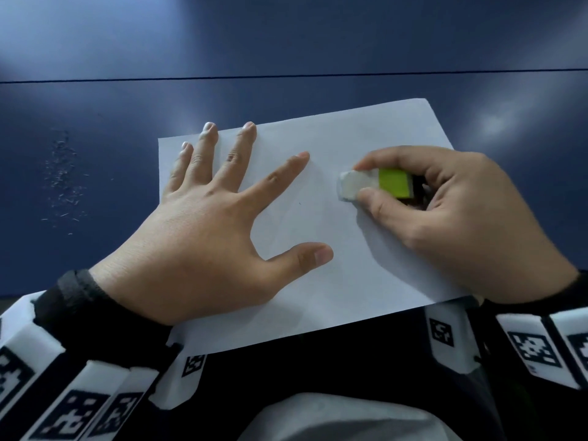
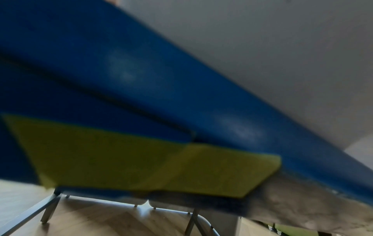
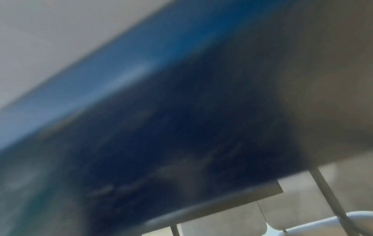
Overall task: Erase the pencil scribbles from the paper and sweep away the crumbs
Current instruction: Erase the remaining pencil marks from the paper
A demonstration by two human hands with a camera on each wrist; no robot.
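A white sheet of paper lies tilted on the blue table in the head view. My left hand lies flat on the sheet's left part with fingers spread. My right hand pinches a white eraser with a green sleeve between thumb and forefinger. The eraser's white end rests on the paper right of centre. No pencil marks show plainly on the sheet. Both wrist views are blurred and show neither hand.
Eraser crumbs lie scattered on the table left of the paper. A seam runs across the table behind the sheet. The paper's near edge overhangs the table's front edge. The left wrist view shows table legs and a wooden floor.
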